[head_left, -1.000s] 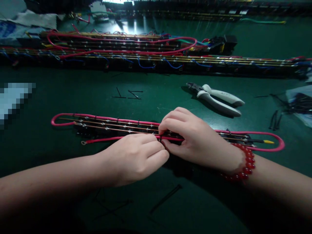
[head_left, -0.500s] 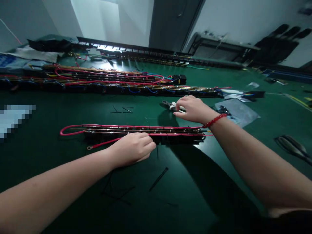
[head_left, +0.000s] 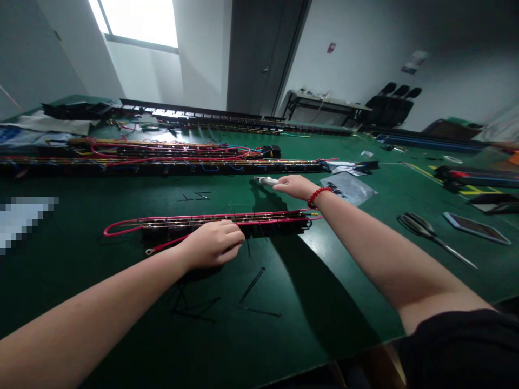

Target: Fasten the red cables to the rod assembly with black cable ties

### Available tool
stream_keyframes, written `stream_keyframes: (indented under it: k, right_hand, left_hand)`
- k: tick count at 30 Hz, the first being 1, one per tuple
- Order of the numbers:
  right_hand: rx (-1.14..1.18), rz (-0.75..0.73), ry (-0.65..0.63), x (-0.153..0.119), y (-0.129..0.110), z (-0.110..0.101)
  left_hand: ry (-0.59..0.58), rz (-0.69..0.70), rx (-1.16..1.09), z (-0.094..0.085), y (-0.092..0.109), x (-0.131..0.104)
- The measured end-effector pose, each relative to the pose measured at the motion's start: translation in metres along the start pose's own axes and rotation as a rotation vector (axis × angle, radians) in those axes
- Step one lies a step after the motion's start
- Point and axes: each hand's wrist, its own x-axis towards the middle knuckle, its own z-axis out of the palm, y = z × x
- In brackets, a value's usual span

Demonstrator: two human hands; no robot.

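Note:
My right hand (head_left: pixel 295 186) is closed around the white handles of a pair of pliers (head_left: pixel 265 181), whose dark jaws point left, just above the green table. Nearer to me, my left hand (head_left: pixel 217 243) has its fingers curled over the near edge of a black wired assembly (head_left: pixel 275 219). Its fingertips are hidden behind the knuckles. Along the assembly runs a red cable (head_left: pixel 121 229), looped at the left end, with a ring terminal (head_left: pixel 150 252) beside my left wrist. Thin black cable-tie tails stick out near my left fingers.
Loose black cable ties (head_left: pixel 253 283) lie in front of my left hand. Longer wired assemblies (head_left: pixel 182 165) stretch across the back. To the right are a plastic bag (head_left: pixel 352 189), scissors (head_left: pixel 433 235) and a phone (head_left: pixel 476 228).
My right hand, half open over the pliers before, has closed on their handles. My left hand stays on the assembly. The view has tilted up and turned right.

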Motion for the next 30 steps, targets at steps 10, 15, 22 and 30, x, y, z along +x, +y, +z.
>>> stream_keyframes:
  k: [10, 15, 22, 30]
  right_hand:
    - [0.180, -0.102, 0.118, -0.100, -0.055, -0.071]
    - [0.311, -0.314, 0.154, -0.134, -0.078, -0.064]
    - [1.208, -0.514, 0.520, -0.094, -0.085, -0.022]
    - [1.606, -0.497, 0.315, -0.074, -0.093, -0.004]
  left_hand:
    - [0.411, -0.294, 0.026, -0.057, 0.027, 0.055]
    - [0.204, -0.264, -0.239, -0.060, 0.039, 0.105]
    - [0.798, -0.533, -0.913, -0.033, 0.025, 0.120]
    - [0.855, -0.631, -1.286, -0.030, 0.026, 0.130]
